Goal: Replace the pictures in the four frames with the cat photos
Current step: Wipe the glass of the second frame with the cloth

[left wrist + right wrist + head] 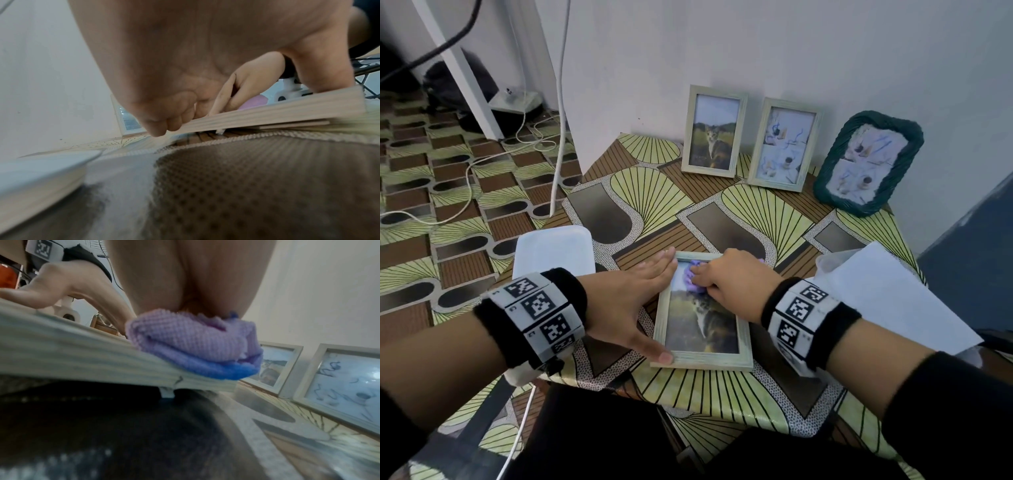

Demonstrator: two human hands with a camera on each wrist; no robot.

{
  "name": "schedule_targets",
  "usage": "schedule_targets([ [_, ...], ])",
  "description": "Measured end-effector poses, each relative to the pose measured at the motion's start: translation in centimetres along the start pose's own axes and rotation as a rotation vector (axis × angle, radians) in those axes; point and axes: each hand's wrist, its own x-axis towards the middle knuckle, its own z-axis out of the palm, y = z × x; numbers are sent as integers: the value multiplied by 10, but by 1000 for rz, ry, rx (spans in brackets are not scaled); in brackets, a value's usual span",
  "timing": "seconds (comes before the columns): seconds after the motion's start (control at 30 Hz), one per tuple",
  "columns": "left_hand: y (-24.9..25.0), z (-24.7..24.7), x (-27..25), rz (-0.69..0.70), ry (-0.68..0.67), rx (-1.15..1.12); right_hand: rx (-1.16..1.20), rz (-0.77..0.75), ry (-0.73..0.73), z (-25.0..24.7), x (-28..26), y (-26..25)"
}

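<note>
Meanwhile, a cat-photo frame gets its glass wiped flat on the table.

Lying face-up on the patterned table [756,205], the pale frame [709,363] is steadied by the left hand [630,301], fingers straight along its left edge, thumb at the near corner, presumably to stop it sliding. The right hand [732,277] clutches a bunched purple cloth [693,279] against the glass. Three frames lean on the wall: one cat frame [714,132], two [784,145] [868,162] showing abstract prints. No legible writing; only the wristbands' square markers.
</note>
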Motion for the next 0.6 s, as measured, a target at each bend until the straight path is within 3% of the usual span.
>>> schedule_targets([
  [0.27, 0, 0, 1, -5, 8, 31, 90, -62, 27, 8, 3, -20],
  [0.6, -2, 0, 0, 0, 9, 46, 255, -312, -9, 17, -33, -13],
])
